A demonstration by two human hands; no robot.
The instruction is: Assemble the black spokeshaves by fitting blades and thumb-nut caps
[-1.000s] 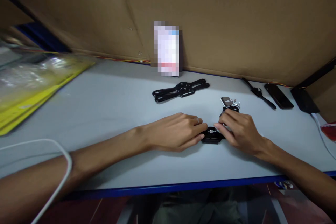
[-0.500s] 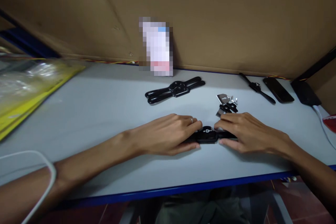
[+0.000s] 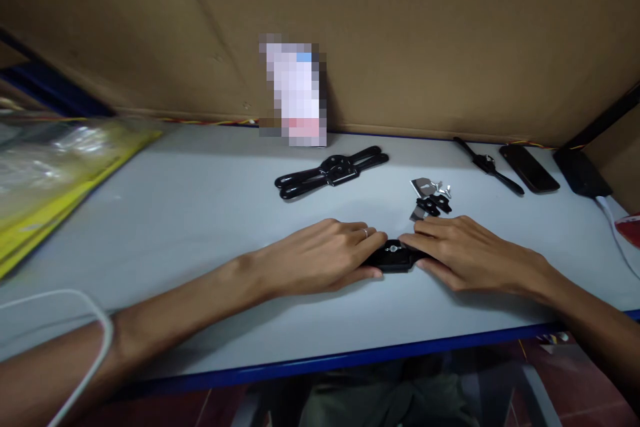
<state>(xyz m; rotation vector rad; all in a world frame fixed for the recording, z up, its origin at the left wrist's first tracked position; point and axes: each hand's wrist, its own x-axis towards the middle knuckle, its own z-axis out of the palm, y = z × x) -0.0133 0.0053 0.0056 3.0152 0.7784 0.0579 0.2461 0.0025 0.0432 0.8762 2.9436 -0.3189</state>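
A black spokeshave [image 3: 393,260] lies across the table near its front, with a silver screw showing at its middle. My left hand [image 3: 333,255] is closed round its left handle, thumb on the near side. On the opposite handle my right hand [image 3: 457,250] is closed too, its fingers reaching toward the body. Both handles are mostly hidden under the hands. Just beyond my right hand are black cap pieces [image 3: 434,204], a silver blade [image 3: 421,187], small silver screws [image 3: 443,189] and another flat metal blade [image 3: 417,213].
Two black spokeshave bodies [image 3: 333,172] lie side by side farther back. Another spokeshave [image 3: 487,165] rests at the right, beside a phone [image 3: 530,169] and a black box with a cable [image 3: 583,173]. Plastic-wrapped yellow material [image 3: 80,180] lies left. A blurred upright panel [image 3: 300,93] leans on the cardboard wall.
The fingers of my right hand have shifted slightly left, closer to the spokeshave's middle. My left hand stays nearly still, and the view has moved a little.
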